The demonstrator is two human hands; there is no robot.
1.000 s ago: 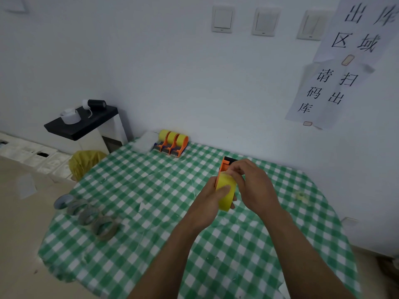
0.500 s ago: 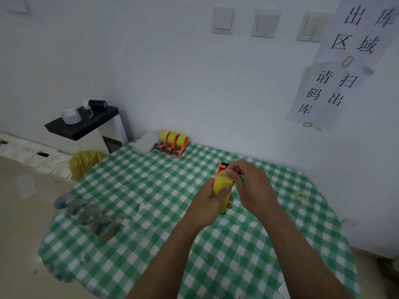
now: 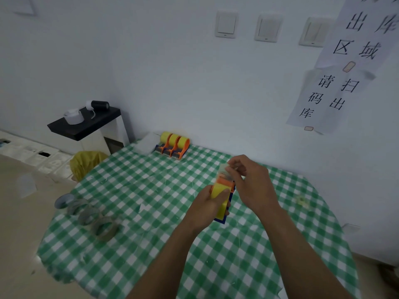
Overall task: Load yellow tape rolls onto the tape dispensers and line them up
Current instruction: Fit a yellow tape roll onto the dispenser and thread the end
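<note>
checked surface (image 3: pixel 133 251) | done: three loaded dispensers (image 3: pixel 172 145) lined by wall (image 3: pixel 172 83) | now: left hand (image 3: pixel 205 207) grips fourth dispenser (image 3: pixel 225 182) with yellow roll (image 3: pixel 217 190), right hand (image 3: pixel 253 186) pinches tape end (image 3: pixel 222 169) | to do, likely: thread, line up

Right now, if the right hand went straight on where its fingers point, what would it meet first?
The pulled tape end that the right hand pinches. Beyond it the way looks free up to the loaded dispensers near the wall, though depth is unclear.

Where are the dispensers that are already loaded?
Head view, left of centre: the loaded dispensers stand in a row at the far edge of the table, against the wall.
</note>
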